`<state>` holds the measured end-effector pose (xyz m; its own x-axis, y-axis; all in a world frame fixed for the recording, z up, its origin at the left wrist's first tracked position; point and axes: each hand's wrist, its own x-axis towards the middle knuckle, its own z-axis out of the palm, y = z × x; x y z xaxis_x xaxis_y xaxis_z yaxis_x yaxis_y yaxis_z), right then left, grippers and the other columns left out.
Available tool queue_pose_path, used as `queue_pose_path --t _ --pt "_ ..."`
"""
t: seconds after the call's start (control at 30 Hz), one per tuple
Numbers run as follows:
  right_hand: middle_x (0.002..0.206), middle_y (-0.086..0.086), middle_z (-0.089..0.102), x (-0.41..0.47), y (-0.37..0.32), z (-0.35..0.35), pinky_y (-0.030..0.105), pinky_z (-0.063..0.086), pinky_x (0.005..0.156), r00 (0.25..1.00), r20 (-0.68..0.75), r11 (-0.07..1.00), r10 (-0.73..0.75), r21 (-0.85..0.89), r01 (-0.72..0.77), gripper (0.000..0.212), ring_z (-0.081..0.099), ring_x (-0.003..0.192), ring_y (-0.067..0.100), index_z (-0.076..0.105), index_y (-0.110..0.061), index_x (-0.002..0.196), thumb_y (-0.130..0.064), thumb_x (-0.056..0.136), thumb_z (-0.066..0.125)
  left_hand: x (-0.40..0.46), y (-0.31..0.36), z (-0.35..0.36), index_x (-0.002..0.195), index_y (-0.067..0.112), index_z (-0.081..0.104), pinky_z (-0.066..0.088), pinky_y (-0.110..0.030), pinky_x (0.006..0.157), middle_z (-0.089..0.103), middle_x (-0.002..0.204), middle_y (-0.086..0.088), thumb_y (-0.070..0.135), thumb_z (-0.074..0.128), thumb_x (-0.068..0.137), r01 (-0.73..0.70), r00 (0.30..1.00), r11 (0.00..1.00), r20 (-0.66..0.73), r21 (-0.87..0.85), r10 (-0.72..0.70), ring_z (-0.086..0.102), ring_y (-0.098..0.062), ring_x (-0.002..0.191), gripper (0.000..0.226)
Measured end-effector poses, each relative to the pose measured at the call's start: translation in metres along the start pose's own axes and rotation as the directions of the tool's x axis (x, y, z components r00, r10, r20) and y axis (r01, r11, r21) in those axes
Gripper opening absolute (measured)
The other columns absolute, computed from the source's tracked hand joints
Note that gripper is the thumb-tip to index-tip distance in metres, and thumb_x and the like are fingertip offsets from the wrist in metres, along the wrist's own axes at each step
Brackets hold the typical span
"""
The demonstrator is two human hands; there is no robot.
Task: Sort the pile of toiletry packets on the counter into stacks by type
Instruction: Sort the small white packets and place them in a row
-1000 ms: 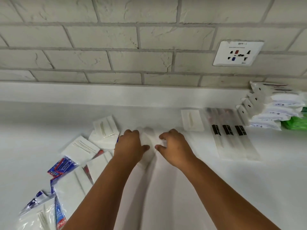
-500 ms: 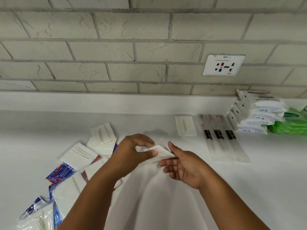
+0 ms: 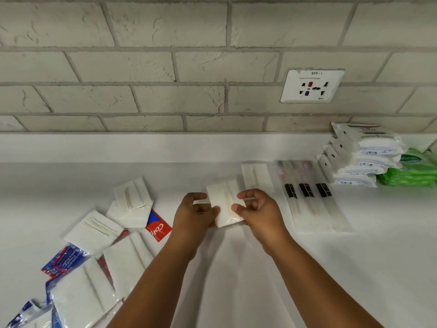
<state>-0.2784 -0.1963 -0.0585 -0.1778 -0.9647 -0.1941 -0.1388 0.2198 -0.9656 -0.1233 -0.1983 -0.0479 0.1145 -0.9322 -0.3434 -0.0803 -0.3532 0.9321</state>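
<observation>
We hold a white packet (image 3: 225, 202) between our left hand (image 3: 192, 215) and right hand (image 3: 259, 213), above the bench (image 3: 236, 268). Left of that packet lies the unsorted pile (image 3: 99, 245); right of it lie long clear packets (image 3: 312, 197).

Three toothbrushes (image 3: 307, 195) were counted, beside four white packs (image 3: 369, 157) and a green stack (image 3: 411, 171) whose number could not be told. About seven white packets (image 3: 92, 227) and one socket (image 3: 311, 86) were seen.

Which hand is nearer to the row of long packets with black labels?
The right hand: the long packets lie just to its right. The left hand is farther, on the other side of the white packet both hold.
</observation>
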Motion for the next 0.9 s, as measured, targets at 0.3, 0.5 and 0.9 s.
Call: queue_pose_path --t 0.3,0.5,0.9 --pt "0.102 -0.002 0.068 0.055 0.004 0.010 0.035 0.048 0.083 0.900 -0.022 0.605 -0.435 -0.747 0.274 0.027 0.057 0.101 0.024 0.065 -0.023 0.113 -0.036 0.090 0.060 0.062 0.013 0.023 0.100 0.023 0.058 0.053 -0.027 0.072 0.067 0.088 0.007 0.021 0.072 0.083 -0.171 0.968 0.929 -0.118 0.328 0.220 0.065 -0.013 0.078 0.021" --pt "0.098 0.000 0.065 0.071 0.009 0.016 0.033 0.035 0.073 0.868 0.004 0.436 -0.496 -0.863 0.254 0.022 0.054 0.099 0.026 0.067 -0.022 0.108 -0.032 0.090 0.060 0.082 0.003 0.033 0.103 0.019 0.058 0.035 -0.005 0.064 0.061 0.090 0.008 0.016 0.065 0.089 -0.249 0.930 0.841 -0.126 0.480 0.347 0.059 -0.009 0.082 0.016" --pt "0.105 0.016 0.068 0.078 0.042 -0.003 0.043 0.054 0.084 0.759 -0.087 0.470 -0.645 -0.829 0.304 0.018 0.064 0.100 0.036 0.071 -0.003 0.096 -0.003 0.078 0.073 0.078 -0.011 0.048 0.121 0.011 0.067 0.040 -0.032 0.102 0.062 0.129 -0.007 0.022 0.057 0.095 -0.488 0.794 0.466 0.154 0.738 0.588 0.053 -0.026 0.123 0.030"
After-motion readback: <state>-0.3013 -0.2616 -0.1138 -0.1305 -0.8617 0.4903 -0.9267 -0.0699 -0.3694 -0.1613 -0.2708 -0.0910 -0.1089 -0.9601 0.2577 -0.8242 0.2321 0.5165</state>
